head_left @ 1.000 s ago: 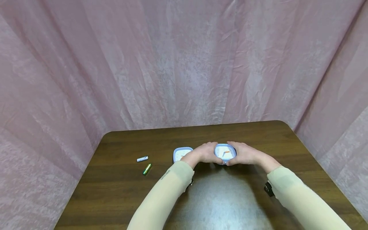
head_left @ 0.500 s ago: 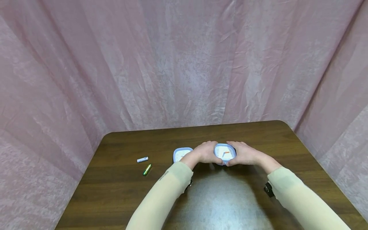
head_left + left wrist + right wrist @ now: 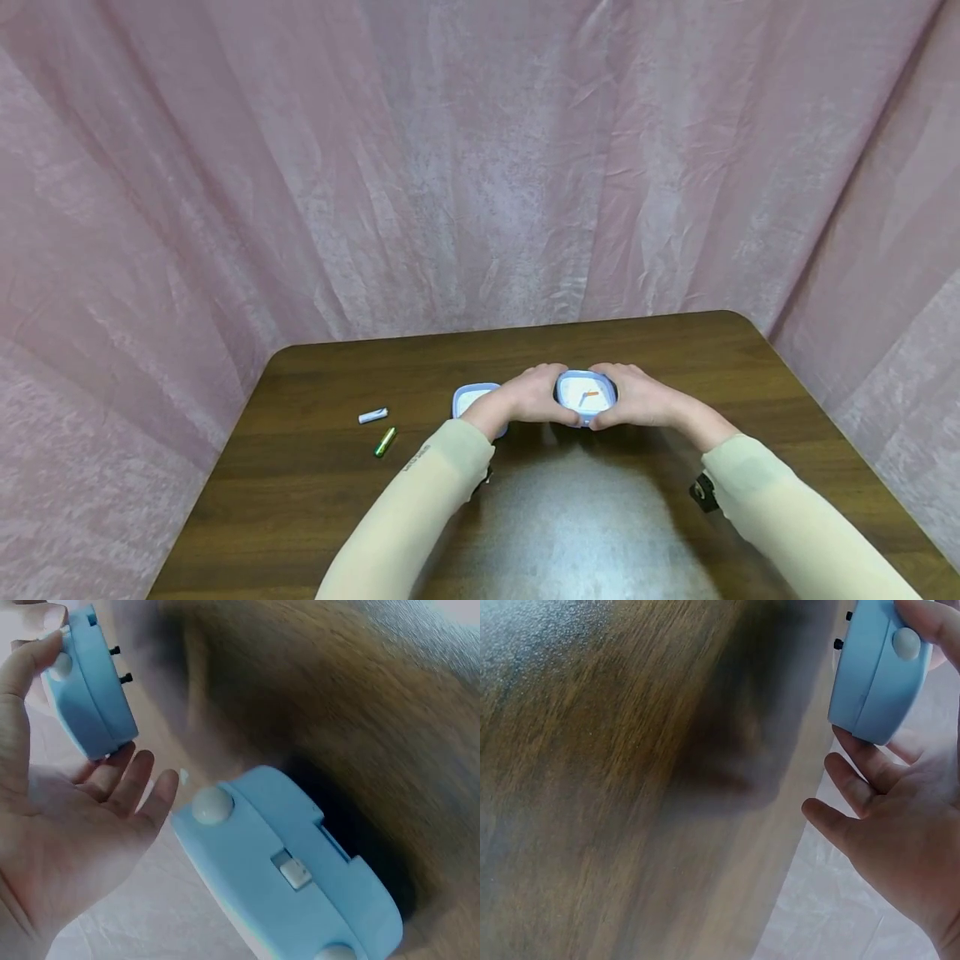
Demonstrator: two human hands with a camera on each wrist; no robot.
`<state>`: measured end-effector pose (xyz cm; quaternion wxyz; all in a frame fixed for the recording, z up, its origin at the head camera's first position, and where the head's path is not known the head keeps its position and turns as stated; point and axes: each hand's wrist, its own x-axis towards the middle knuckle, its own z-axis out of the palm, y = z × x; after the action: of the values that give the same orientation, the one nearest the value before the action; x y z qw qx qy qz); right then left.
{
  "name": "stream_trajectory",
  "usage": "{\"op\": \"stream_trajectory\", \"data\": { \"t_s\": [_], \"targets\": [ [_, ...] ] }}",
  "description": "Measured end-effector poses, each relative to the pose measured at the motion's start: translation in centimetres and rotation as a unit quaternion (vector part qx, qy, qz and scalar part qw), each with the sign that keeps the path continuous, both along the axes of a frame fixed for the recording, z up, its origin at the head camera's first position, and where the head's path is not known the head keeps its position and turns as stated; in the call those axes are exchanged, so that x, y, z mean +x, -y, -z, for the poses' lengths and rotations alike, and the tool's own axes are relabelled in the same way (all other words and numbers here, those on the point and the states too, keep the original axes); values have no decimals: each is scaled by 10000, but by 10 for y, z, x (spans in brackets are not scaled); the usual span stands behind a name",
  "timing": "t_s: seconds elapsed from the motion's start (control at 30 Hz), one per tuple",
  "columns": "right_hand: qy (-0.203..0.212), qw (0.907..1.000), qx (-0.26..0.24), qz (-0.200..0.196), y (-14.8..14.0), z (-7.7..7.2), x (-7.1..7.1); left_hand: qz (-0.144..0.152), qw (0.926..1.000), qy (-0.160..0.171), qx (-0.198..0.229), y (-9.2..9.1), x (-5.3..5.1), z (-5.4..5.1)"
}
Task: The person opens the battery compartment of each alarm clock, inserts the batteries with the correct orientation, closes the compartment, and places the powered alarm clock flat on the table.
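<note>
The left hand (image 3: 534,395) and the right hand (image 3: 641,398) jointly gripped the held clock (image 3: 587,392), one hand at each side, with the thumbs on the edge nearer the person and fingers round the sides. The held clock was located above the right-of-centre part of the tabletop (image 3: 300,508), its white face and orange hand visible in the head view; whether its casing touched the surface could not be determined. Two black knobs (image 3: 838,644) projected from the rear of its light blue casing, and a round white foot (image 3: 907,644) was fitted on the side where the right thumb rested. The second clock (image 3: 468,398), of similar blue casing, was positioned to the left of the held unit, partly hidden behind the left wrist. In the left wrist view, its footed side showed a small white switch (image 3: 295,874) set in a recess. Farther left, a white battery (image 3: 372,416) and a green battery (image 3: 385,442) lay near each other without contact, the green unit nearer the person. A pink curtain (image 3: 480,167) hung behind the tabletop.
</note>
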<state>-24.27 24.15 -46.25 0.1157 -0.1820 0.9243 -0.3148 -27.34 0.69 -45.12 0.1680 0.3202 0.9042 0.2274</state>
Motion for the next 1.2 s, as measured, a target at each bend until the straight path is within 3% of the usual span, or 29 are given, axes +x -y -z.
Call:
{"op": "stream_trajectory", "data": {
  "t_s": [0.33,0.63,0.93,1.2],
  "targets": [
    [-65,9992,-371,119,-1,-3,2,-163,9979,560,275,17,6,-6],
    [-27,9966,-802,159,-5,-2,3,-329,9936,462,979,40,7,-9],
    [655,9802,-1854,236,-10,-5,11,-458,9801,764,1773,53,18,-7],
    [887,9679,-2331,303,-10,-2,14,-651,9575,1203,2539,46,30,-4]
  ]
}}
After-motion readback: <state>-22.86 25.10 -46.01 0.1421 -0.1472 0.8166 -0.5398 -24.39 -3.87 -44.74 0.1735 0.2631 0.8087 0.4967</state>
